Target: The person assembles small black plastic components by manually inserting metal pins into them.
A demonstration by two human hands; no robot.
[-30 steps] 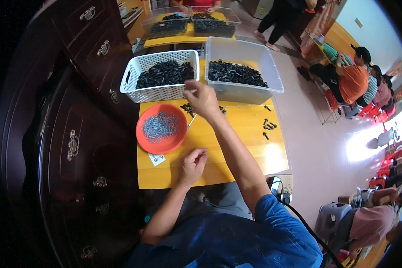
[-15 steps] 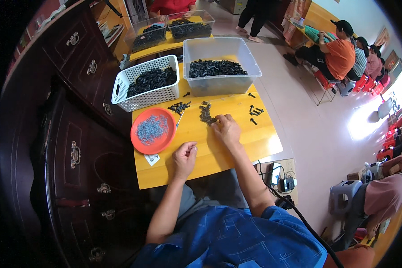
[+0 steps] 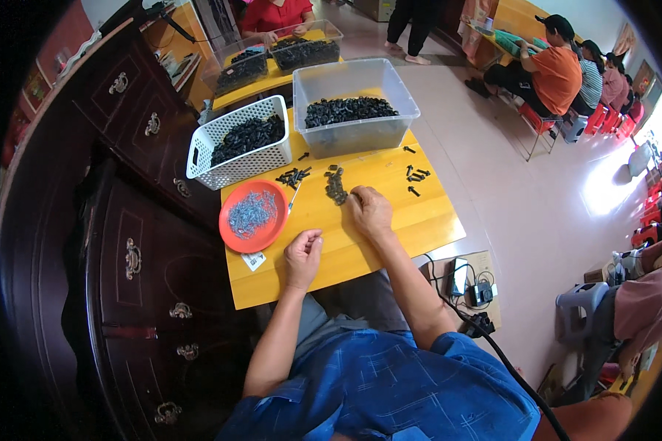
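Right at the middle of the frame, the person's bare right hand (image 3: 373, 212) sits low over the yellow wooden counter (image 3: 353, 257), palm down, fingertips just beside a loose cluster of small dark plastic pieces (image 3: 336, 188). Its grip is bent and the fingertips are partly hidden, so whether it pinches a piece I can't tell. Lower and left of it, the bare left hand (image 3: 302, 259) rests at the counter's near side, fingers curled toward the thumb; no telling if anything is tucked inside that grip.

Left of centre, here's the round orange-red plastic bowl (image 3: 235, 239) with its heap of small silvery screws (image 3: 252, 213), a white printed card (image 3: 254, 261) peeking out below the rim. Just beside the bowl lies a thin, pale-shafted tool (image 3: 294, 198), and above that a little pile of black elongated pieces (image 3: 293, 177). Over to the right of the counter, more black bolt-shaped pieces (image 3: 417, 176) lie scattered.

Across the upper middle stand two containers: the white perforated plastic basket (image 3: 251, 166) on the left and the translucent plastic bin (image 3: 360, 138) on the right, both holding heaps of black parts.
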